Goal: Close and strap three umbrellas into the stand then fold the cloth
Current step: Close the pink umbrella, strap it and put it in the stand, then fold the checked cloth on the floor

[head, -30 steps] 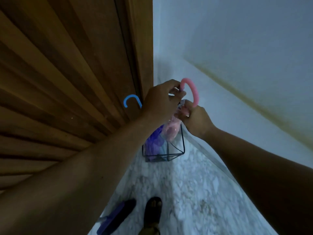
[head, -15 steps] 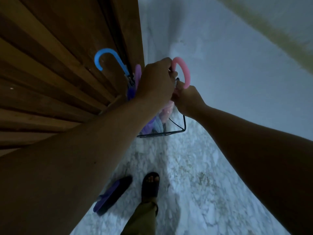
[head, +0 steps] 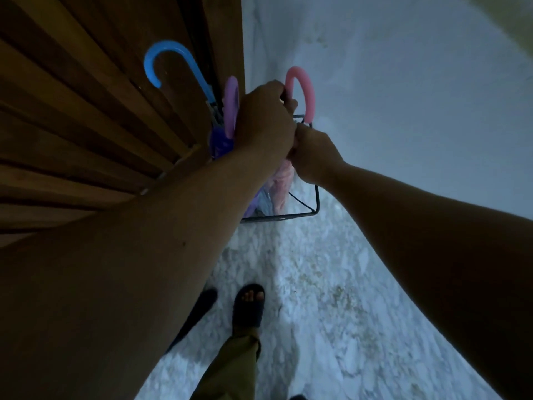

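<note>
A black wire umbrella stand (head: 316, 197) sits on the floor in the corner between a wooden door and a white wall. Three umbrellas stand in it: one with a blue hooked handle (head: 170, 63), one with a purple handle (head: 231, 106), one with a pink handle (head: 305, 93). My left hand (head: 264, 116) grips the pink handle at its lower end. My right hand (head: 313, 153) grips the pink umbrella's folded canopy (head: 281, 180) just below the handle. The two hands touch. The cloth is out of view.
The slatted wooden door (head: 86, 125) fills the left side, close to the stand. A white wall (head: 403, 111) runs along the right. My sandalled foot (head: 248, 306) stands on the marbled floor (head: 331, 298) below the stand.
The view has closed in on the stand and tipped down. Both hands stay on the pink umbrella, which now sits lower in the stand. The purple handle has come into sight.
</note>
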